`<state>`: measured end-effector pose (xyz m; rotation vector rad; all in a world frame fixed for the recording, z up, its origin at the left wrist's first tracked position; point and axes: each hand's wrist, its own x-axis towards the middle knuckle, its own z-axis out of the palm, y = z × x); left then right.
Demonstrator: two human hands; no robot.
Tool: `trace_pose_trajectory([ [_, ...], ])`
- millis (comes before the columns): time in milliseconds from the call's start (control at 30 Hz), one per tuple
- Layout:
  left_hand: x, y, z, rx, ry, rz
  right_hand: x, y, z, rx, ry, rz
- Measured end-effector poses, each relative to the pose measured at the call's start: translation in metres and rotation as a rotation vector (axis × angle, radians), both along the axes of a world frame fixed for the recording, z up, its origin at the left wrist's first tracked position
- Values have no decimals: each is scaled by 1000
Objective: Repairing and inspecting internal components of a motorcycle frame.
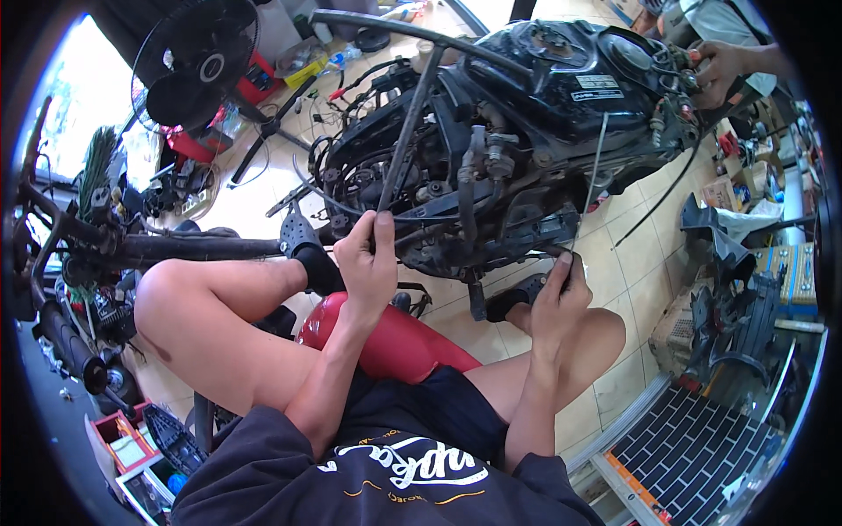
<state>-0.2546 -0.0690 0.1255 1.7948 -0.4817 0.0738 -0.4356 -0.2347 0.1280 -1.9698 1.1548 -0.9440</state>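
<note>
My left hand [368, 254] is closed around the lower end of a dark T-shaped metal bar [412, 131], whose crosspiece reaches over the motorcycle's tank. In my right hand [561, 289], a thin metal rod [592, 180] is pinched between thumb and fingers, pointing up and away. Beyond both hands lies a partly stripped black motorcycle [430, 188], with its tank [561, 79], hoses and cables exposed. At the upper right, another person's hand [719, 74] touches parts at the end of the bike.
A red cylindrical seat [395, 337] is between my legs. A black fan [197, 66] stands at the upper left. Frame tubes [202, 248] lie to my left. On the right are boxes, dark plastic parts [728, 324] and a black tile-patterned panel [693, 447].
</note>
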Motion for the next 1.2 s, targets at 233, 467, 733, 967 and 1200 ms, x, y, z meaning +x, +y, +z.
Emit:
trace_pose_trajectory([
  [233,0,-3,5,25,13,-24,2,-2,-17,-62,-41,40],
  [467,-2,-5,-1,29,31,-12,-6,1,-1,32,-113,-4],
  [733,-1,2,4,49,19,-35,1,2,7,113,-112,3],
  [967,-5,4,8,51,22,-53,7,3,15,170,-123,36],
  [1200,-4,7,7,61,7,-71,2,-2,-3,62,-182,6],
])
